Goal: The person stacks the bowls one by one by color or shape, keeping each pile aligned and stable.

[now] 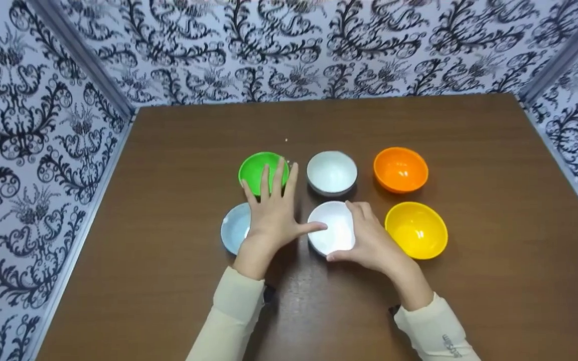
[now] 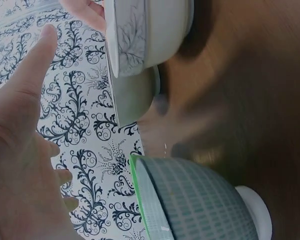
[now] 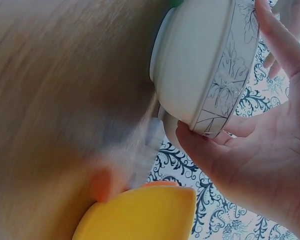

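My right hand (image 1: pixel 371 241) grips a white bowl (image 1: pixel 330 235) by its rim, thumb on the near side and fingers on the far side. A grey leafy band runs round the outside of this bowl (image 3: pixel 230 70) in the right wrist view. My left hand (image 1: pixel 274 215) is spread wide over the light-blue bowl (image 1: pixel 233 228), and its fingers overlap the green bowl (image 1: pixel 251 170) in the head view. Its thumb points across the white bowl. In the left wrist view the light-blue bowl (image 2: pixel 205 200) shows a checked outside, next to the open left palm (image 2: pixel 20 165).
Behind the white bowl stands a pale grey-white bowl (image 1: pixel 331 173). To the right are an orange bowl (image 1: pixel 400 169) and a yellow bowl (image 1: pixel 416 230). Patterned wall panels (image 1: pixel 279 50) border the brown table (image 1: pixel 178 150) at the back and sides.
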### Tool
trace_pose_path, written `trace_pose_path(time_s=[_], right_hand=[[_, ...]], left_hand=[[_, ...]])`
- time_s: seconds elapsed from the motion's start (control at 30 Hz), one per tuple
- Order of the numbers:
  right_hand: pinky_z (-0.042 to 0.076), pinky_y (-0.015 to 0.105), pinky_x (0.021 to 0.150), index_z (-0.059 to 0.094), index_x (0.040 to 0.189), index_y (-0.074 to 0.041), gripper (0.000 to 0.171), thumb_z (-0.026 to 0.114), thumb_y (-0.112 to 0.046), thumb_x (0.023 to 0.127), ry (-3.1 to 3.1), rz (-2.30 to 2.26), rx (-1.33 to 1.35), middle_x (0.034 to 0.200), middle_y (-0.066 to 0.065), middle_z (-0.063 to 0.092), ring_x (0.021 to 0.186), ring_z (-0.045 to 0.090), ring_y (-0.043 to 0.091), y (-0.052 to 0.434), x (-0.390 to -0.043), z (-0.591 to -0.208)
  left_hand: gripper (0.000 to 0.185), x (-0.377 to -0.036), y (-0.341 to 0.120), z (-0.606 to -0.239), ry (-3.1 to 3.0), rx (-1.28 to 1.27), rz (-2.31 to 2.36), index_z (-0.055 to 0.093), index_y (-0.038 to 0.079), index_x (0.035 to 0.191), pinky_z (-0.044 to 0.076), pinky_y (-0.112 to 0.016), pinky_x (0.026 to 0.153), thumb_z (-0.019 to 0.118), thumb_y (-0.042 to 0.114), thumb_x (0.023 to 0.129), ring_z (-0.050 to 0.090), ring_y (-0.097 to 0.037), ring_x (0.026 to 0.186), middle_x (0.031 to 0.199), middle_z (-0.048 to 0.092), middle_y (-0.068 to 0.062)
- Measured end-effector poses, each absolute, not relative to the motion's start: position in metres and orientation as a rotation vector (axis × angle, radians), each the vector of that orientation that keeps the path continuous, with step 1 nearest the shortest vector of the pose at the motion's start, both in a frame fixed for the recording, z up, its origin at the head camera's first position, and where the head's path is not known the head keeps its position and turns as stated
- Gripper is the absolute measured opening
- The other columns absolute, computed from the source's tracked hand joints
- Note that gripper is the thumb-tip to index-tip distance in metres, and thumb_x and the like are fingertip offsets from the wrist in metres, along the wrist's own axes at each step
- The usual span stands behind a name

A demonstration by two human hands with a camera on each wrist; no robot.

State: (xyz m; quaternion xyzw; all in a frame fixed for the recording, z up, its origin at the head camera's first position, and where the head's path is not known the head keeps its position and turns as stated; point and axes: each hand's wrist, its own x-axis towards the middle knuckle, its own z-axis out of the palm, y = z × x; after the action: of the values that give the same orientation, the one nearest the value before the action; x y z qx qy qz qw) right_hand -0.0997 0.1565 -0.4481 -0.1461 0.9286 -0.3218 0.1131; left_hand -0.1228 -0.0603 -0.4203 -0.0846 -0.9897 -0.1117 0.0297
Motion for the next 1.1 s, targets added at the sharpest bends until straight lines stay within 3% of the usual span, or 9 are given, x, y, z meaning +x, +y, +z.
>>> trace_pose_path(time_s=[0.5,0.8,1.1], right_hand=[[0.044,0.052,0.114,0.021,0.156,0.000,0.122,0.091,-0.045,0.066,2.664,-0.949,-0.395,0.151,0.019,0.031,0.131,0.042,0.035,0.156,-0.102,-0.438],[0.042,0.055,0.114,0.021,0.156,0.001,0.122,0.090,-0.045,0.067,2.681,-0.936,-0.362,0.152,0.020,0.030,0.133,0.041,0.037,0.158,-0.100,-0.441],[0.039,0.057,0.116,0.019,0.158,-0.009,0.122,0.088,-0.050,0.068,2.638,-0.964,-0.278,0.157,0.016,0.025,0.136,0.040,0.035,0.156,-0.096,-0.441]], left_hand=[[0.130,-0.112,-0.065,-0.412,-3.041,-0.238,-0.437,0.011,0.021,0.162,0.003,-0.074,0.119,0.070,0.083,0.063,0.005,-0.036,0.156,0.170,0.006,-0.006],[0.130,-0.106,-0.074,-0.415,-2.995,-0.223,-0.457,0.015,0.019,0.161,0.008,-0.075,0.119,0.073,0.080,0.063,0.013,-0.038,0.155,0.169,0.012,-0.009],[0.130,-0.098,-0.090,-0.420,-2.963,-0.165,-0.484,0.018,0.017,0.160,0.011,-0.075,0.118,0.078,0.076,0.061,0.016,-0.040,0.154,0.168,0.016,-0.011]])
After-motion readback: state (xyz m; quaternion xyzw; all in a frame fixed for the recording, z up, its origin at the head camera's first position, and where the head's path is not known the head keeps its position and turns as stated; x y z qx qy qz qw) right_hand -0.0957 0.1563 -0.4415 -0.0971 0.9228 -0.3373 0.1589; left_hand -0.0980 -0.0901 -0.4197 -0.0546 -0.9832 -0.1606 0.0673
